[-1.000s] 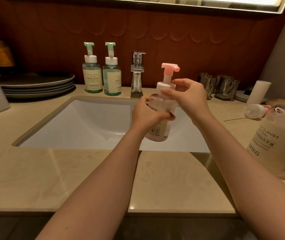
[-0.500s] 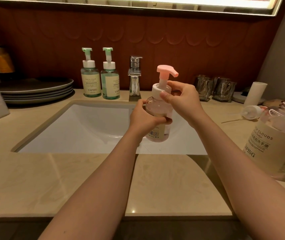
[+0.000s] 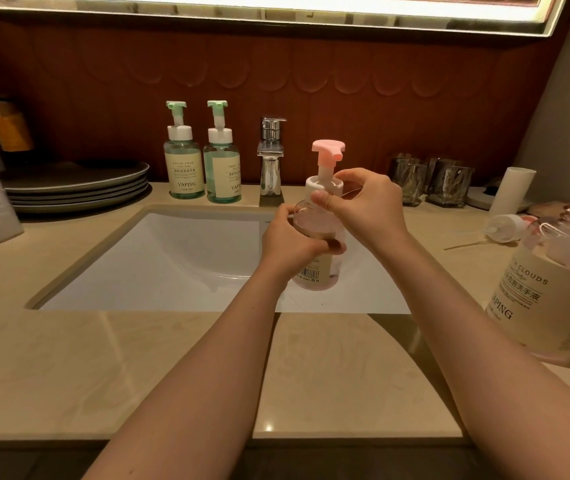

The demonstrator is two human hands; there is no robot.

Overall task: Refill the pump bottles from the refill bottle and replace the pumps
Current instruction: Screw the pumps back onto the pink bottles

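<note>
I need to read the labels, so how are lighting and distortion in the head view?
Head view: dim and warm, lit by the bright strip on top; small glare spot on the counter; wide-angle bending tilts the refill bottle at the right edge; the pink pump bottle label is mostly covered by the left hand.

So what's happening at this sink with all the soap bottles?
A person is putting a pump back on a pink pump bottle, held over the sink. The left hand grips the bottle's body while the right hand pinches the white pump collar. The big refill bottle stands open on the counter to the right, a loose pump lying beside it. Two green pump bottles stand by the tap, pumps on.
</note>
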